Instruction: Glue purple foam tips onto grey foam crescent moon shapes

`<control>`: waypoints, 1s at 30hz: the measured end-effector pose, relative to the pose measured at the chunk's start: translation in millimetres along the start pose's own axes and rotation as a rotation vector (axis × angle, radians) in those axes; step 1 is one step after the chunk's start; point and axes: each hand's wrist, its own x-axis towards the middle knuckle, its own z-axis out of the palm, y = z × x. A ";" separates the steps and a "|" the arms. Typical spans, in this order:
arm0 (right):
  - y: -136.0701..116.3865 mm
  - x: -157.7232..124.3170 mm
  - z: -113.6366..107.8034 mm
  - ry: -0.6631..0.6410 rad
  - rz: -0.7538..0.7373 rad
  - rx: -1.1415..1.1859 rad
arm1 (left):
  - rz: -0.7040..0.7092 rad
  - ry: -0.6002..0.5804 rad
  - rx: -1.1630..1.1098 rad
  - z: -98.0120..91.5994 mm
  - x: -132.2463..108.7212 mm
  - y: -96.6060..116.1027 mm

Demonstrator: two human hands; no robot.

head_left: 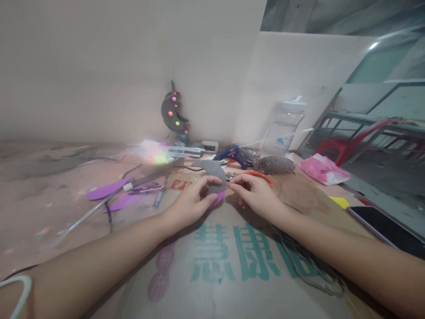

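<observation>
A grey crescent wound in yarn (215, 168), with purple paper (218, 199) showing at its lower end, is held between the thumb and fingers of my left hand (195, 197). Just right of it, my right hand (254, 192) is closed in a pinch at the crescent's edge. The pinch seems to be on grey yarn (305, 266), whose loose loops lie under my right forearm; the strand at the fingertips is barely visible. Orange-handled scissors (262, 177) lie behind my right hand, partly hidden.
Printed cardboard (212, 288) covers the near table. Behind stand a dark crescent with coloured pompoms (172, 115) and a water bottle (287, 128). A blue glue gun (234, 155), yarn ball (275, 164), pink packet (325, 169), phone (388, 228) and purple paper pieces (108, 189) lie around.
</observation>
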 end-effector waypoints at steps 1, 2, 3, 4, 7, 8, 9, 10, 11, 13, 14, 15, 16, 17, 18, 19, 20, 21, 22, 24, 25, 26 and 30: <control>0.6 0.2 0.0 0.012 -0.003 -0.003 | 0.003 -0.007 -0.003 0.0 0.0 -0.5; 1.0 0.4 0.1 0.022 -0.003 -0.007 | 0.007 -0.015 -0.007 -0.1 0.1 -0.9; 1.2 0.5 0.1 0.031 -0.003 -0.010 | 0.012 -0.020 -0.011 -0.1 0.0 -1.3; 1.3 0.6 0.1 0.037 -0.002 -0.010 | 0.018 -0.025 -0.013 -0.1 -0.1 -1.6; 0.7 0.4 -0.4 0.040 -0.006 0.008 | 0.020 -0.032 -0.011 0.3 -0.4 -2.7; 0.4 0.3 -0.8 0.026 -0.008 0.015 | 0.020 -0.034 -0.013 0.5 -0.5 -3.2; 0.0 0.2 -1.1 0.006 -0.008 0.019 | 0.021 -0.039 -0.017 0.7 -0.5 -3.9; -0.4 0.2 -1.2 -0.022 -0.003 0.027 | 0.023 -0.047 -0.023 0.9 -0.5 -4.6; -0.7 0.1 -1.2 -0.052 0.005 0.041 | 0.030 -0.056 -0.033 1.1 -0.5 -5.3; -0.7 0.1 -0.3 -0.096 0.033 0.088 | 0.047 -0.077 -0.054 1.2 -0.8 -6.3; -0.4 0.0 0.5 -0.106 0.048 0.118 | 0.051 -0.084 -0.061 1.2 -1.1 -6.3; 0.1 -0.1 1.3 -0.107 0.058 0.147 | 0.049 -0.090 -0.067 1.2 -1.5 -6.0; 0.8 -0.3 2.2 -0.103 0.062 0.171 | 0.039 -0.097 -0.074 1.3 -2.0 -5.4; 1.5 -0.5 3.0 -0.093 0.062 0.192 | 0.025 -0.105 -0.082 1.4 -2.5 -4.6; 2.3 -0.8 3.7 -0.082 0.058 0.210 | 0.009 -0.112 -0.094 1.6 -2.7 -3.9; 3.0 -1.1 4.3 -0.073 0.053 0.225 | -0.005 -0.118 -0.111 1.9 -2.7 -3.3; 3.5 -1.4 4.6 -0.062 0.051 0.237 | -0.012 -0.115 -0.132 2.1 -2.3 -3.2; 3.7 -1.8 4.8 -0.049 0.053 0.247 | -0.015 -0.092 -0.158 2.3 -1.4 -3.6; 3.4 -2.3 4.9 -0.035 0.058 0.253 | -0.018 -0.048 -0.190 2.3 0.0 -4.5; 1.8 -3.5 4.9 -0.004 0.067 0.262 | -0.034 0.079 -0.254 1.2 3.7 -8.2; 0.6 -4.2 4.8 0.009 0.069 0.266 | -0.050 0.141 -0.281 0.2 5.8 -10.6; -0.8 -4.8 4.7 0.020 0.069 0.270 | -0.069 0.181 -0.285 -1.0 7.8 -13.2; -4.3 -6.4 4.5 0.037 0.075 0.259 | -0.164 0.213 -0.344 -5.1 11.9 -20.2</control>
